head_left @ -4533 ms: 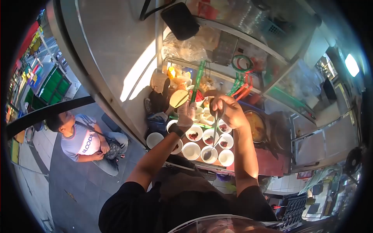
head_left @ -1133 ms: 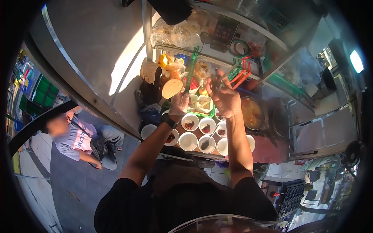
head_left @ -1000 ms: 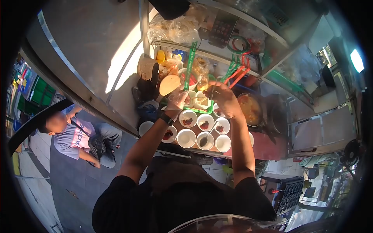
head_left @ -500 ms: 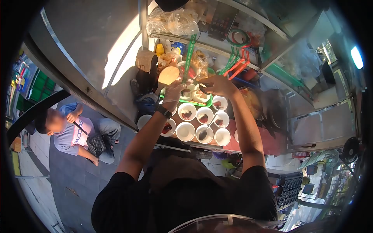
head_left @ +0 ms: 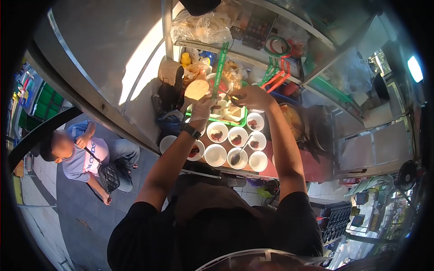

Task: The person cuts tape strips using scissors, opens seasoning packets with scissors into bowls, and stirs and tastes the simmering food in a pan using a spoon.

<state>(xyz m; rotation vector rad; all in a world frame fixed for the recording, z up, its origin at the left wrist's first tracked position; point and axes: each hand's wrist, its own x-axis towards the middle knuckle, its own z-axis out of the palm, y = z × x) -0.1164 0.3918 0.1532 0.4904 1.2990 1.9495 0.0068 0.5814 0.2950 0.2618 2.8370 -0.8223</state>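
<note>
My left hand [head_left: 202, 110], in a thin clear glove with a dark watch at the wrist, reaches over the near edge of a green tray [head_left: 244, 121]. Its fingers look closed, beside a round tan disc [head_left: 197, 89] and a hanging green strap [head_left: 220, 67]. What they hold is hidden. Facing it, my right hand [head_left: 252, 97] is bent over the tray with fingers curled together; anything in them is too small to name. Pale pieces [head_left: 233, 113] lie in the tray. Below stand several white cups [head_left: 215, 155], some with dark red sauce, and a spoon [head_left: 235, 158] rests in one.
A shelf above holds plastic bags [head_left: 201, 27] and a calculator-like device [head_left: 260, 29]. Red and green straps [head_left: 278, 74] hang from it. A pan [head_left: 291, 119] sits right of my right forearm. At left, a person [head_left: 90, 158] sits outside the stall. A small fan [head_left: 407, 175] is at right.
Both hands stay almost in place over the tray, with only slight finger movement. The seated person's lower hand has moved down and away from the bag.
</note>
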